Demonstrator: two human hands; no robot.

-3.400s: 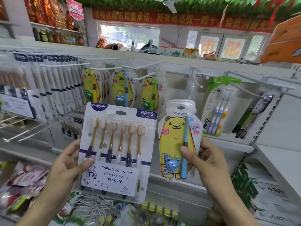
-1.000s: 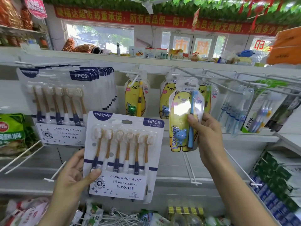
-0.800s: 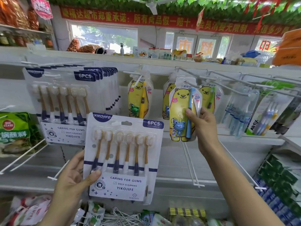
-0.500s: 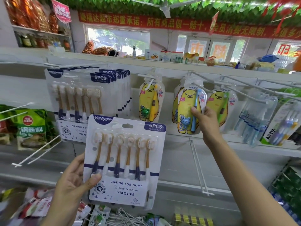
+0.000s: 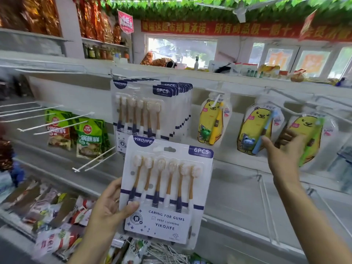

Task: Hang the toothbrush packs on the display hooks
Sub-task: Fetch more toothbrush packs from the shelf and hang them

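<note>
Six gold-handled brushes fill the white six-pack (image 5: 165,189).

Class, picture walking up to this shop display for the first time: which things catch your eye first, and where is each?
The six-brush pack, front and centre, held by the left hand. Behind it hangs a row of matching packs. To the right, the right hand is open beside a hanging yellow bear pack.

Left hand (image 5: 108,208) grips 6-brush pack (image 5: 165,189); right hand (image 5: 282,151) open.
</note>
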